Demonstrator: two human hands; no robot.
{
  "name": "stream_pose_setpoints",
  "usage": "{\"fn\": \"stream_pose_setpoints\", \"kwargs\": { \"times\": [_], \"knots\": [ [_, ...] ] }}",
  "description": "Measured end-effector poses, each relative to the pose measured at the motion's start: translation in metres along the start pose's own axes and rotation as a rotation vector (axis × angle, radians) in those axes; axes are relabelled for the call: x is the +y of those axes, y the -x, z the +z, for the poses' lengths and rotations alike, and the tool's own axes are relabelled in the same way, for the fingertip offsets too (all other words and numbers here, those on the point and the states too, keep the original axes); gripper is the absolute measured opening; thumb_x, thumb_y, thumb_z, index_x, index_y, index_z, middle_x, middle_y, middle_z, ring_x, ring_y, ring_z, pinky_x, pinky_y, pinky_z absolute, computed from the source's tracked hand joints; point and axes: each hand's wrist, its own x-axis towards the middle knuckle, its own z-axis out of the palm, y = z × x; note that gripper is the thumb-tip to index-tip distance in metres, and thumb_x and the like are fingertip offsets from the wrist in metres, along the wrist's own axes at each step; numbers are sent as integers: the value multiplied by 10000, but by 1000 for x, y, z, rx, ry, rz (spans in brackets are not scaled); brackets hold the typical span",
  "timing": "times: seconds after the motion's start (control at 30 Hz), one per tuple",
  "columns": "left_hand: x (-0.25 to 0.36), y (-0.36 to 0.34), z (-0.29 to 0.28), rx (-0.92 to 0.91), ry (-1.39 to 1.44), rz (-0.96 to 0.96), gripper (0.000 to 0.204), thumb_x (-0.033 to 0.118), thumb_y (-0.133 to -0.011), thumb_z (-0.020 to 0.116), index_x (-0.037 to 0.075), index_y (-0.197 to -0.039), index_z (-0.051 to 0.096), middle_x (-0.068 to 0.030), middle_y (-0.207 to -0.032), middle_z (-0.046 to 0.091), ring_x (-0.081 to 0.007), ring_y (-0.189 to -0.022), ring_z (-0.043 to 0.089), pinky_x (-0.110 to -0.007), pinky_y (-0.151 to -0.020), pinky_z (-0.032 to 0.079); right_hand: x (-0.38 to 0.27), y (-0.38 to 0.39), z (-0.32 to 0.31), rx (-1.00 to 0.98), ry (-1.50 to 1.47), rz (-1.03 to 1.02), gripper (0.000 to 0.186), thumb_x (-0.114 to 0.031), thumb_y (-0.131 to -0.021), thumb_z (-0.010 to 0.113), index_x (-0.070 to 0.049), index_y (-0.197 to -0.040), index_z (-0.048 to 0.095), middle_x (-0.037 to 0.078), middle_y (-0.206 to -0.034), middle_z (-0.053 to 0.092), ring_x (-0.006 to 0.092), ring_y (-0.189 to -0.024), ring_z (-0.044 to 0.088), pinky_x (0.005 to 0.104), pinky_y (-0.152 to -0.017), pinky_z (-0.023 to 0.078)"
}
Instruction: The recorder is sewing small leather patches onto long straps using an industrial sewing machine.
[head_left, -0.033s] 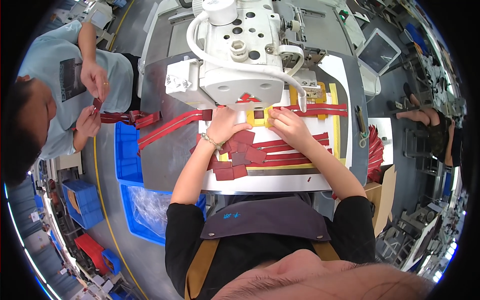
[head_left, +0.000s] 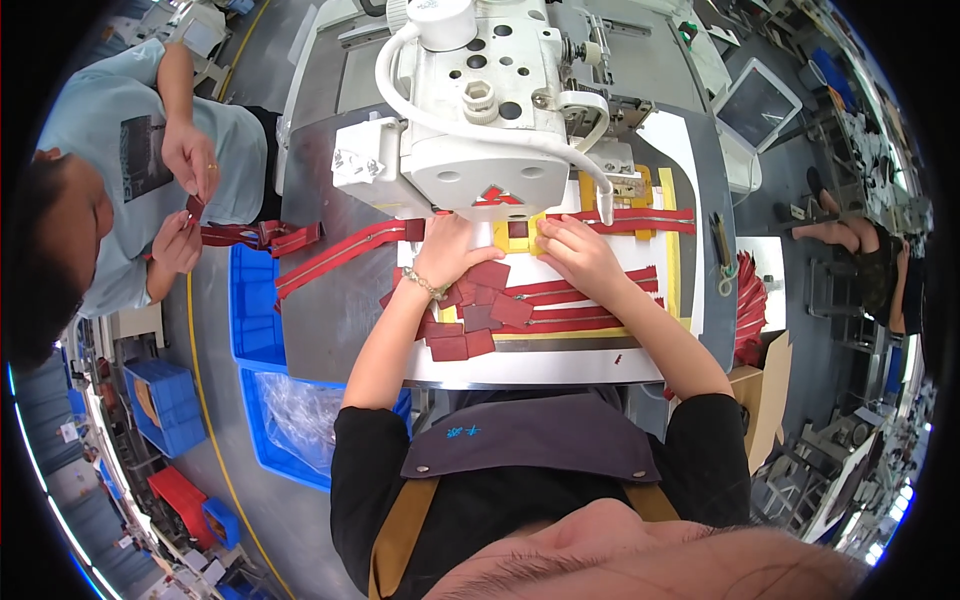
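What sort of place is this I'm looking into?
Most likely a sewing workshop or factory floor: a big white machine, apparently an industrial sewing machine, stands over the worktable; red zippers lie across it; and a yellow line marks the floor.

black short sleeves point(head_left: 368, 450) | dark purple-grey apron bib point(head_left: 540, 440) (blue mark point(head_left: 464, 432), metal studs point(head_left: 422, 468)) | brown straps point(head_left: 405, 528) | left-wrist bracelet point(head_left: 424, 284)
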Motion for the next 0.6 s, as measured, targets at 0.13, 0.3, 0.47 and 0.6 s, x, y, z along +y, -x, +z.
{"fn": "stream_pose_setpoints", "kwargs": {
  "times": [0.13, 0.3, 0.47, 0.6],
  "knots": [
    [3, 4, 2, 79, -112, 24, 671, 524, -739, 687, 67, -1214, 561, -162, -1141, 575, -350, -1108, 492, -435, -920, 350, 2, -3, -4, -29, 87, -55, 197, -144, -763, 699, -62, -921, 615, 81, -1075, 639, 242, -969, 619, 398, -897, 499],
    [0, 7, 9, 240, -212, 141, 651, 507, -745, 681, 50, -1195, 566, -154, -1063, 597, -334, -1033, 521, -434, -874, 368, 7, -8, -6, -18, 111, -44, 261, -171, -718, 763, -69, -922, 636, 70, -1035, 647, 231, -946, 618, 411, -977, 427],
    [0, 8, 10, 212, -255, 131, 651, 515, -748, 671, 7, -1144, 571, -158, -1042, 581, -321, -983, 525, -422, -876, 372, 21, -39, -8, 180, 227, 81, 275, -168, -739, 725, -69, -970, 612, 82, -1012, 595, 268, -933, 571, 414, -874, 435],
    [5, 9, 9, 216, -260, 126, 637, 508, -747, 674, 1, -1120, 578, -159, -1037, 583, -319, -971, 530, -420, -875, 373, 47, -44, 5, 143, 178, 199, 367, -197, -716, 739, -55, -1007, 566, 119, -993, 550, 298, -939, 550, 426, -864, 412]
  ]
}}
